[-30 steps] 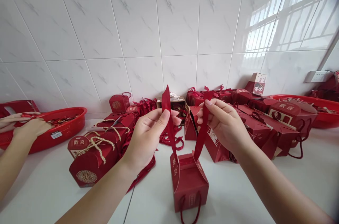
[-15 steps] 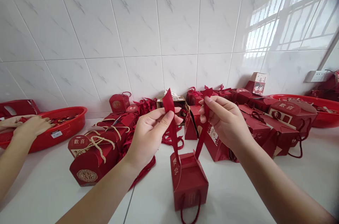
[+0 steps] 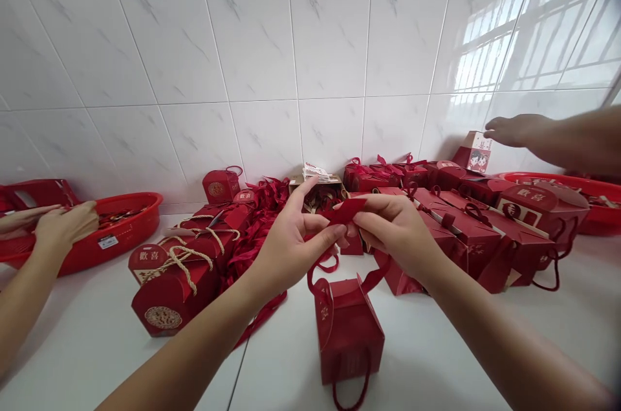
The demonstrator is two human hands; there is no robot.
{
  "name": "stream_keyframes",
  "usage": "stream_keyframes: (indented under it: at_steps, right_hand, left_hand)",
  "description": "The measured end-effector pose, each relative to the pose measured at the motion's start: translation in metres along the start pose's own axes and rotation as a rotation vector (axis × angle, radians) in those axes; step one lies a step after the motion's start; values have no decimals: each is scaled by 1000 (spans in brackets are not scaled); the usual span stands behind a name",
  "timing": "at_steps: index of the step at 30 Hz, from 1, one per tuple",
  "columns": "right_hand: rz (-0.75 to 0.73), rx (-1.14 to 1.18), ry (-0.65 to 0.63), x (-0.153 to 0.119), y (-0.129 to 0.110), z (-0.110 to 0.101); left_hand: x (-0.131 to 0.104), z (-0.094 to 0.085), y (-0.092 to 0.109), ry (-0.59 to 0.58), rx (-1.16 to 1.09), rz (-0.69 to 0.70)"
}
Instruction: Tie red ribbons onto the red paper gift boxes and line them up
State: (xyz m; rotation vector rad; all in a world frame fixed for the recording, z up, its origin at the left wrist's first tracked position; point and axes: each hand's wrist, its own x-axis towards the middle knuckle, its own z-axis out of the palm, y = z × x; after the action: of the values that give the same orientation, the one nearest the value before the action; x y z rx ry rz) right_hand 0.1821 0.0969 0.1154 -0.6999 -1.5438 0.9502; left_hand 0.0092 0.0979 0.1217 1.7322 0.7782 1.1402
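Observation:
A small red gift box [image 3: 350, 333] stands upright on the white table in front of me, a rope handle hanging at its near side. From its top a red ribbon [image 3: 350, 209] rises in two strands to my hands. My left hand [image 3: 298, 236] pinches one end between thumb and fingers, its index finger stretched upward. The other end is pinched in my right hand [image 3: 400, 223], close against the left. Both ends meet and overlap between my fingertips, above the box. How they cross is partly hidden by the fingers.
Rope-tied red boxes [image 3: 169, 307] and loose red ribbons [image 3: 257, 236] lie left of centre. Many red boxes [image 3: 517, 243] crowd the right. Red basins [image 3: 116, 239] stand at both sides. A co-worker's hands [image 3: 65, 226] are at the left basin; another person's arm [image 3: 548, 129] reaches in from the right.
My hands have come together, bringing the two upright, separate ribbon ends into contact; the strands now curve slackly. Another person's arm has entered at the right. The gift box stays in place.

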Motion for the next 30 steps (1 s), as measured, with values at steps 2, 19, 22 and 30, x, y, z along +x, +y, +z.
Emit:
stream_keyframes:
  at_steps: [2, 19, 22, 30]
  right_hand:
    - [-65, 38, -44, -2, 3, 0]
    - [-1001, -791, -73, 3, 37, -24]
    - [-1017, -810, -45, 2, 40, -20]
    - [-642, -807, 477, -50, 48, -36]
  left_hand:
    - [2, -1, -2, 6, -1, 6]
    - [1, -16, -16, 45, -377, -185]
    - [-2, -12, -16, 23, -330, -124]
    - [-39, -34, -46, 391, 937, 666]
